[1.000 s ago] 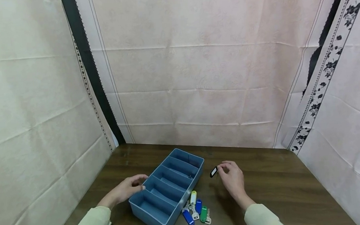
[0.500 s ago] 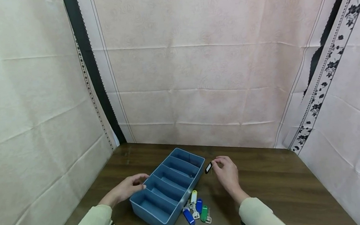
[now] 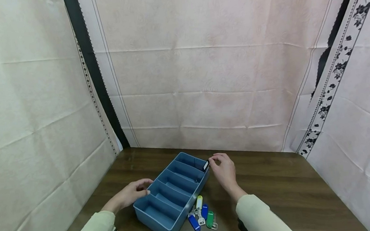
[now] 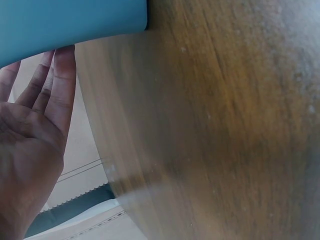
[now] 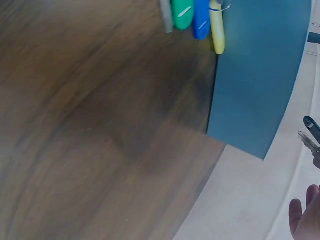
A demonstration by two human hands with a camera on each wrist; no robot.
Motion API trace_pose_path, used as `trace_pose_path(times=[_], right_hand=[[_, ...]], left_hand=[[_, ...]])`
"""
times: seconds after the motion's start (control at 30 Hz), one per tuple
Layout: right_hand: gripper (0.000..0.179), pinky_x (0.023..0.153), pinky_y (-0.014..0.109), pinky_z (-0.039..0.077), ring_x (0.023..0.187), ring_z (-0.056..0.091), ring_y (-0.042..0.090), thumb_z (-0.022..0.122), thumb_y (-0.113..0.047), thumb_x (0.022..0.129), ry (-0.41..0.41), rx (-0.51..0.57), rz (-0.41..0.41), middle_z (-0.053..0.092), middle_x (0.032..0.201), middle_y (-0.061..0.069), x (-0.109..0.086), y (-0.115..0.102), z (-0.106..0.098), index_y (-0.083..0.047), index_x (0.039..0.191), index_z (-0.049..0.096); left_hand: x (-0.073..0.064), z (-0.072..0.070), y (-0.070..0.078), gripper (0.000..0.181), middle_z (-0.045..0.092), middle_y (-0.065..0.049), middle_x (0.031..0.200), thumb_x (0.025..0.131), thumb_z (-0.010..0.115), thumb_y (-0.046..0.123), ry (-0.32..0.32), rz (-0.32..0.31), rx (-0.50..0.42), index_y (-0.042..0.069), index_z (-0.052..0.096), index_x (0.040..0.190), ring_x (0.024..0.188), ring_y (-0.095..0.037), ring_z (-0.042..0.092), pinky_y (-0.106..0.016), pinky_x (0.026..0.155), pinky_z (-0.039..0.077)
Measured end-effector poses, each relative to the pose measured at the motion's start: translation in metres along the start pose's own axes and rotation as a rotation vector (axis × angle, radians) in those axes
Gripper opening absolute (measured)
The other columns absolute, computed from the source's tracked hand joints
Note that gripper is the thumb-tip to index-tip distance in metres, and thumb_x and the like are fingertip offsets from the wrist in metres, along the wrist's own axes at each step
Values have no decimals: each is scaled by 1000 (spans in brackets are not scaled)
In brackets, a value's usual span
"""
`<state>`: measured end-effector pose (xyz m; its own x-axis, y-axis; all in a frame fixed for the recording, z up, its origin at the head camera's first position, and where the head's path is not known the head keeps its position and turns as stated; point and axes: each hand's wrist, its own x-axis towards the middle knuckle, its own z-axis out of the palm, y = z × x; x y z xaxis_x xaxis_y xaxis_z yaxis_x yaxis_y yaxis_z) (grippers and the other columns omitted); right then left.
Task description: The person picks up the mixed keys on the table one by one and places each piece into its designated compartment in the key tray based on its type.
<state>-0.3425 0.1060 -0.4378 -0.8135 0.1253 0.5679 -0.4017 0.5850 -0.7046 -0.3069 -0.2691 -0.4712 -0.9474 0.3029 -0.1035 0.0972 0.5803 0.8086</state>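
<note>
My right hand (image 3: 224, 170) pinches a black key tag (image 3: 206, 165) with a white label, at the right rim of the far compartment. In the right wrist view a key (image 5: 309, 142) hangs by that tag, and part of the hand (image 5: 306, 215) shows at the edge. The blue divided box (image 3: 155, 225) stands slanted on the table. My left hand (image 3: 129, 195) touches its left side, fingers fairly straight against the wall in the left wrist view. Beside the box's right side lie keys with a yellow tag (image 3: 199, 202), a green tag (image 3: 209, 219) and blue tags (image 3: 194, 223).
The brown wooden table (image 3: 274, 188) extends to the right of the box. Pale cloth (image 3: 185, 76) hangs behind it and on both sides. Something small and dark (image 3: 196, 181) sits in a middle compartment, too small to tell.
My right hand has moved left and away from me with the black key tag, from over the table to the box's far right rim. The left hand and the box stay put.
</note>
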Motion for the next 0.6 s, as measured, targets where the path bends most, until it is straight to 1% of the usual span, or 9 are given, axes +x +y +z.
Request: trace_pose_path(times=[0.23, 0.4, 0.6], right_hand=[[13, 85, 45, 50, 99, 64, 25, 73, -19, 91, 2, 27, 10, 68, 107, 5, 6, -13, 13, -7, 88, 77], [13, 86, 45, 50, 100, 63, 25, 72, -20, 91, -11, 42, 29, 67, 107, 4, 7, -19, 23, -8, 90, 77], [15, 85, 41, 52, 98, 63, 22, 71, -23, 92, -46, 60, 94, 67, 105, 2, 9, -23, 35, -9, 92, 77]], left_hand=[[0, 0, 0, 39, 61, -3, 111, 97, 64, 29, 4, 0, 8, 21, 57, 135, 100, -22, 56, -45, 85, 49], [1, 0, -1, 39, 61, -3, 108, 97, 64, 29, 2, 9, 8, 20, 57, 135, 98, -23, 55, -43, 84, 48], [2, -1, -2, 39, 61, -4, 112, 98, 64, 29, -6, 12, 3, 20, 57, 136, 100, -23, 56, -45, 86, 49]])
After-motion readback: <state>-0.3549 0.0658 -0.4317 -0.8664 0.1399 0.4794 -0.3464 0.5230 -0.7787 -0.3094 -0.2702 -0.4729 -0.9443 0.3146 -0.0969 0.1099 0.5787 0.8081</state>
